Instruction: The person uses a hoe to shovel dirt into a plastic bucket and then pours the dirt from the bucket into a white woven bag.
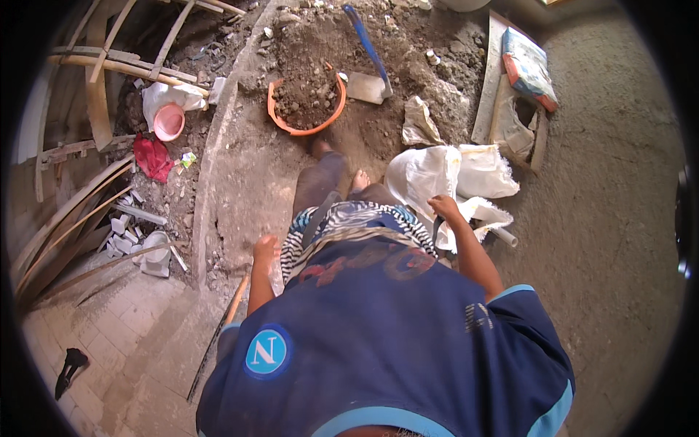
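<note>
Right of centre, white sacks (426, 175) lay near the right hand (445, 209). It and the left hand (266, 250) were curled, contents unclear

Beyond the right fingers (437, 205), the upper edge crops a pale object (466, 4); the dark item (437, 229) at them is too small to identify.

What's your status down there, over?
Left hand beside striped shorts, grip unclear. Right hand by white sacks, grip unclear. Orange tub holding soil; shovel beside it.
</note>
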Tool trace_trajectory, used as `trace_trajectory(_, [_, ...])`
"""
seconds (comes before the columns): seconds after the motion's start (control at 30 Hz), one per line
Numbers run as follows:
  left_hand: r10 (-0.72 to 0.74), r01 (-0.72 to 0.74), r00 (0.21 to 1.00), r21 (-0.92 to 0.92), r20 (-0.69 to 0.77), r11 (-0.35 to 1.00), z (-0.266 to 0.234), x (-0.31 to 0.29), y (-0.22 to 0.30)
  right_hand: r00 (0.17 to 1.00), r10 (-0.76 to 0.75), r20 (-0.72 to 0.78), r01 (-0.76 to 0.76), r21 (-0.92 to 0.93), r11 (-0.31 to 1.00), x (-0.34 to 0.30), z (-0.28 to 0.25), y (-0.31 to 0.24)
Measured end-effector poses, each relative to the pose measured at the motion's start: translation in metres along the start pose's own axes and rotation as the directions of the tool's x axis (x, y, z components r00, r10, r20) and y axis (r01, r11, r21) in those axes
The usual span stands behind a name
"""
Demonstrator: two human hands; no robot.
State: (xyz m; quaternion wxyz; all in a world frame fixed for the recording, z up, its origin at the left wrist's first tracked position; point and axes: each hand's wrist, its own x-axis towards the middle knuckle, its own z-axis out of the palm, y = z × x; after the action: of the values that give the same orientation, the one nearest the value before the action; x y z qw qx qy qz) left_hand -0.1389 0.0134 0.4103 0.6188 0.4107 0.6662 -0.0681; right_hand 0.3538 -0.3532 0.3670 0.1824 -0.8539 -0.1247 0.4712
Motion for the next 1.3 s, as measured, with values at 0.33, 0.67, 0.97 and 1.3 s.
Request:
trace_trajectory(0.33, [-0.162,0.14,0.985,0.27,0.062,0.953,-0.046,0.005,-0.043,0.987,0.092,-0.133,-0.022,0.456,0.89,-0.056,0.021,-0.048])
trace_trajectory(0.67, [0.435,-0.446,0.891,0.424,0.13,0.788,-0.017,0.113,0.228,0.782,0.617,-0.087,-0.554,0.357,0.752,-0.172,0.152,0.083])
trace_trajectory(0.97, [0.282,-0.375,0.924,0.463,0.258,0.803,-0.069,0.091,0.289,0.984,0.17,-0.058,-0.154,0.215,0.964,-0.17,0.238,-0.123])
trace_trajectory(1.3, [-0.108,-0.305,0.909,0.82,0.402,0.485,-0.103,0.208,0.239,0.892,0.45,-0.046,-0.382,0.457,0.803,-0.242,0.39,-0.144])
